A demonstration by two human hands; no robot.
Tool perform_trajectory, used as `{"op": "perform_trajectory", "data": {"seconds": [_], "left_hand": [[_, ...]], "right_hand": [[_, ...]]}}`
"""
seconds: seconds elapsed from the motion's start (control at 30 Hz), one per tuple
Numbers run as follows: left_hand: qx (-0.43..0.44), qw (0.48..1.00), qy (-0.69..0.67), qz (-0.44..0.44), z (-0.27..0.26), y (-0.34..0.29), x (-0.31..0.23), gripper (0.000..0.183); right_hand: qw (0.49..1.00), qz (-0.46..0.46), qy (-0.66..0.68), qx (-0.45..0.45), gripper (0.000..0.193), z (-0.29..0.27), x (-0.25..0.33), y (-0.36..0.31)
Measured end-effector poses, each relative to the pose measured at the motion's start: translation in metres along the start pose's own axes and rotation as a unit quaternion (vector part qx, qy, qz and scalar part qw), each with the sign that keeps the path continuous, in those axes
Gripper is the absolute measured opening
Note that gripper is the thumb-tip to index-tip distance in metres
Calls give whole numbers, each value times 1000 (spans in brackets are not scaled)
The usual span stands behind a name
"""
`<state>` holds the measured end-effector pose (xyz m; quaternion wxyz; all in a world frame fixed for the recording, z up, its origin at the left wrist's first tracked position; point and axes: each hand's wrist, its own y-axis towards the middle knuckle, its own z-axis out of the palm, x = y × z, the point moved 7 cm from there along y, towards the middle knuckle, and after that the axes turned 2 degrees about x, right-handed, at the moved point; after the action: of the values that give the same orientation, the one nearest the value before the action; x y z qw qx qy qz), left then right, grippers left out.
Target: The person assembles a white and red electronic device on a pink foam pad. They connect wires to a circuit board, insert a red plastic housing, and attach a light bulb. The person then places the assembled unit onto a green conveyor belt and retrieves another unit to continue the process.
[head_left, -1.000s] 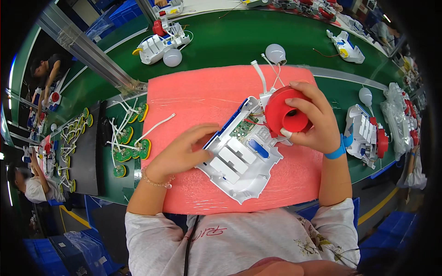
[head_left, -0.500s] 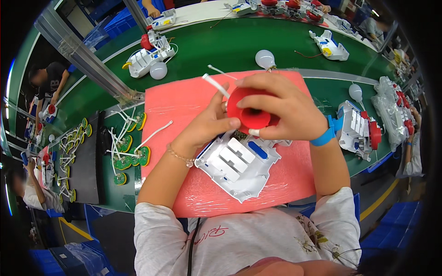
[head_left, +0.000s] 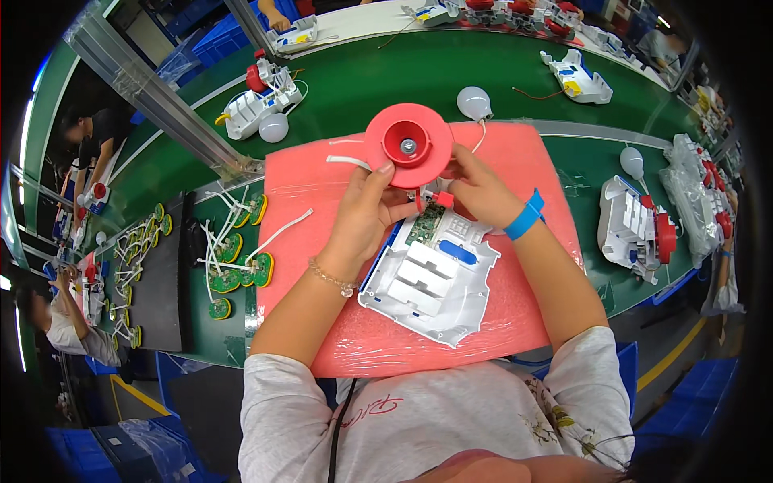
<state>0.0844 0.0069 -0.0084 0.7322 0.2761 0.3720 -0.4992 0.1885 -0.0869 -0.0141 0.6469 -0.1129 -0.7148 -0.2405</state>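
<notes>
A red, wide-rimmed round part (head_left: 409, 121) is held up over the far half of the pink foam mat (head_left: 322, 181), its round recess facing up with a small metal piece at the centre. My left hand (head_left: 364, 216) grips its near-left edge, thumb on the rim. My right hand (head_left: 489, 193) closes on its right side, some fingertips hidden behind it, beside a small red block (head_left: 442, 198). White cable ends stick out to the left. Below lies an open white plastic housing (head_left: 451, 310) with a green circuit board (head_left: 425, 227) and a blue oval piece (head_left: 458, 252).
Green boards with white leads (head_left: 225, 278) lie left of the mat, beside a black panel (head_left: 157, 282). A white bulb-shaped piece (head_left: 473, 103) sits beyond the mat. Another white-and-red assembly (head_left: 632, 229) and a plastic-wrapped pile (head_left: 688, 197) stand right. Co-workers sit along the line.
The red part has tipped so its recess faces up, and it has moved slightly away from me. My right hand has gone from over it to its right side, uncovering the circuit board.
</notes>
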Motion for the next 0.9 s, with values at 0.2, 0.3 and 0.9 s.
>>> {"op": "perform_trajectory", "data": {"seconds": [0.2, 0.3, 0.9], "left_hand": [[-51, 986, 138, 78, 13, -11, -18, 39], [-55, 966, 216, 128, 20, -11, -28, 41], [-12, 983, 182, -28, 1, -6, -12, 46]], "right_hand": [[996, 81, 20, -3, 34, 2, -5, -10], [1000, 1, -4, -16, 38, 6, 5, -10], [968, -175, -134, -123, 26, -15, 39, -5]]}}
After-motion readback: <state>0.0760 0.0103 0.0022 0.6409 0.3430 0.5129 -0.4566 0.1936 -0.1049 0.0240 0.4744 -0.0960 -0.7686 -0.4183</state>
